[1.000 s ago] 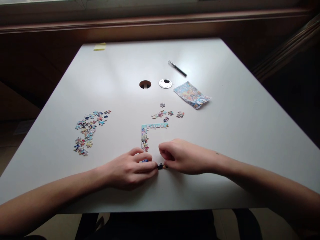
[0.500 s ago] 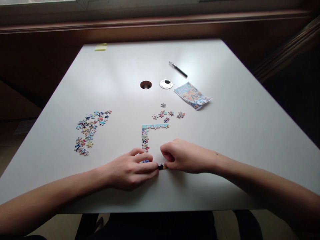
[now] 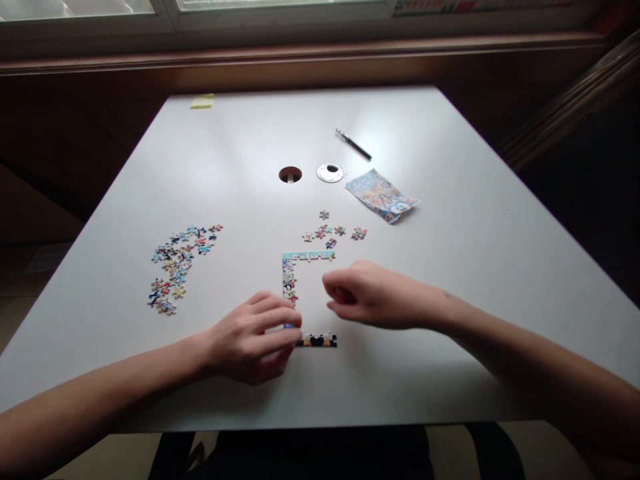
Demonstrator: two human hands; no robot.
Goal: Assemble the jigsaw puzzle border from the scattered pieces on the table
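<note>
A partly joined jigsaw border (image 3: 290,277) lies in the middle of the white table (image 3: 450,280), with a top strip, a left column and a short bottom strip (image 3: 320,341). My left hand (image 3: 250,337) rests on the lower left corner of the border, fingers curled and pressing down on the pieces there. My right hand (image 3: 365,293) hovers just above the table to the right of the column, fingers loosely curled, and I see nothing in it. The bottom strip lies uncovered between the two hands.
A heap of loose pieces (image 3: 177,263) lies to the left, a smaller scatter (image 3: 333,232) above the border. Farther back are a printed puzzle bag (image 3: 383,195), a pen (image 3: 354,144), a round cable hole (image 3: 291,175), its cap (image 3: 330,173) and a yellow note pad (image 3: 202,101).
My right hand has lifted off the bottom strip and moved up and back, uncovering it. My left hand has slid a little to the left and stays on the corner.
</note>
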